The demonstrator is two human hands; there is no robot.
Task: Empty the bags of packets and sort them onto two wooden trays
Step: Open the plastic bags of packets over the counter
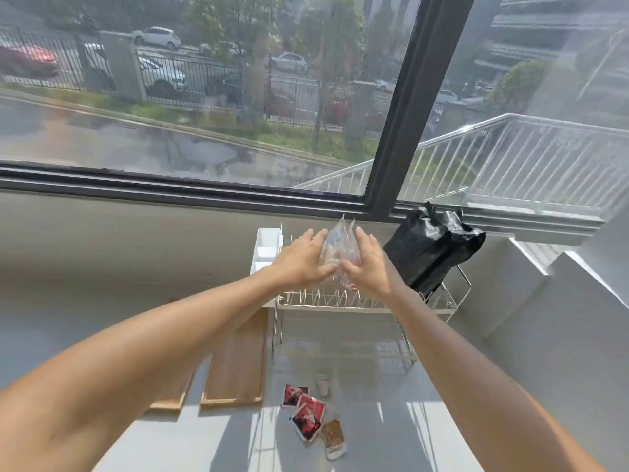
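Both arms reach out over a wire dish rack (340, 301). My left hand (303, 260) and my right hand (369, 264) press from either side on a clear plastic bag (340, 247) with packets inside, standing on the rack. Two wooden trays lie on the white counter: one (238, 373) in plain view, the other (173, 393) mostly hidden under my left forearm. Several loose packets sit on the counter near the front: red ones (304, 410) and a brown one (333, 436), plus a pale one (323, 384).
A black plastic bag (432, 253) stands on the rack's right end. A white plastic holder (267, 250) hangs at the rack's left end. A large window with a dark frame (391, 137) runs behind the counter. A wall step rises at right.
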